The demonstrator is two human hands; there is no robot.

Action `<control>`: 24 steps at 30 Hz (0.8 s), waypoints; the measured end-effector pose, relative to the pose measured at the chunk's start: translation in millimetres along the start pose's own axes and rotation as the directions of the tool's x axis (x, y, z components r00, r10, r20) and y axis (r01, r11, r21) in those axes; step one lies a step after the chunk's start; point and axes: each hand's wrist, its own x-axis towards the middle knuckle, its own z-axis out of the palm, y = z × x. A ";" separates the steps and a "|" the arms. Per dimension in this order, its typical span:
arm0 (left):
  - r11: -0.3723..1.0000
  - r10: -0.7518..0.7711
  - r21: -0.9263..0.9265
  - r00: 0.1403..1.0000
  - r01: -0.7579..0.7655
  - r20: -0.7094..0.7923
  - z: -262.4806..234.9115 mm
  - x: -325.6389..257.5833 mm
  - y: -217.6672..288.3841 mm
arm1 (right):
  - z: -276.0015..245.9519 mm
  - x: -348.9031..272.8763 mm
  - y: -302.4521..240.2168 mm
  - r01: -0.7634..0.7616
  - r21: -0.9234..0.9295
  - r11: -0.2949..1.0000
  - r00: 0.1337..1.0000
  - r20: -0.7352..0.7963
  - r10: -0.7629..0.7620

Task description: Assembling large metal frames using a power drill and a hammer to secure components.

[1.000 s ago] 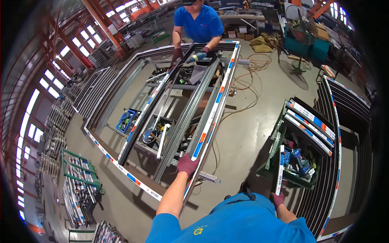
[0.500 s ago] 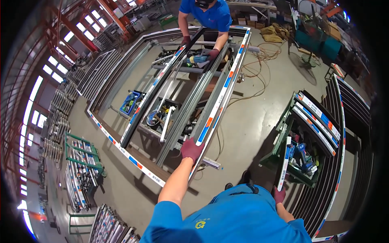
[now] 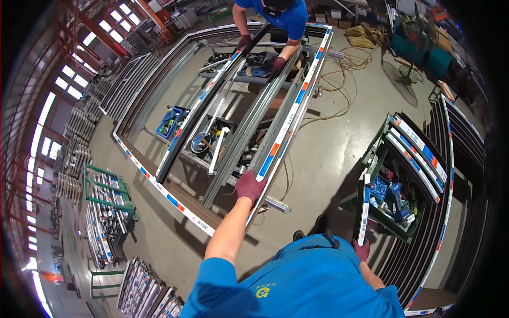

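Observation:
My left hand (image 3: 250,185), in a dark red glove, is closed around the near end of a long metal profile (image 3: 292,112) with white, blue and orange tape along it. This profile lies along the right side of a large rectangular metal frame (image 3: 186,210). My right hand (image 3: 361,249), gloved alike, is closed on the lower end of a short taped profile (image 3: 365,214), held nearly upright beside a green cart (image 3: 391,229). Across the frame, a person in a blue shirt (image 3: 289,20) has one gloved hand (image 3: 244,41) on a dark bar (image 3: 183,149) lying lengthwise over it.
Tools and a blue bin (image 3: 170,122) sit below the frame. The green cart holds a blue power drill (image 3: 395,195) and several taped profiles (image 3: 416,148). Stacked dark frames (image 3: 448,212) stand at the right. Orange hoses (image 3: 347,100) cross the floor. Left is a green rack (image 3: 108,193).
The short profile in my right hand has shifted slightly left and stands more upright. My left hand keeps its hold on the long profile. The view has shifted a little.

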 end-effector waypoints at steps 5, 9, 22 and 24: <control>1.000 -0.022 0.015 0.999 0.022 0.038 -1.5 1.1 5.2 | -3.3 0.5 -6.5 -0.021 -0.026 0.999 0.999 0.042 0.022; 1.000 -0.007 0.013 1.000 0.008 -0.007 -0.6 0.3 3.4 | -2.1 1.3 -6.6 0.044 -0.014 0.999 0.999 0.029 -0.043; 1.000 -0.026 -0.007 0.999 0.026 0.038 -2.1 -2.0 5.8 | -7.0 1.1 -4.1 0.080 -0.071 0.994 0.996 0.043 -0.077; 1.000 -0.026 -0.006 0.998 0.027 0.051 -2.3 -1.0 5.1 | -8.2 1.9 -5.8 0.093 -0.061 0.994 0.994 0.065 -0.089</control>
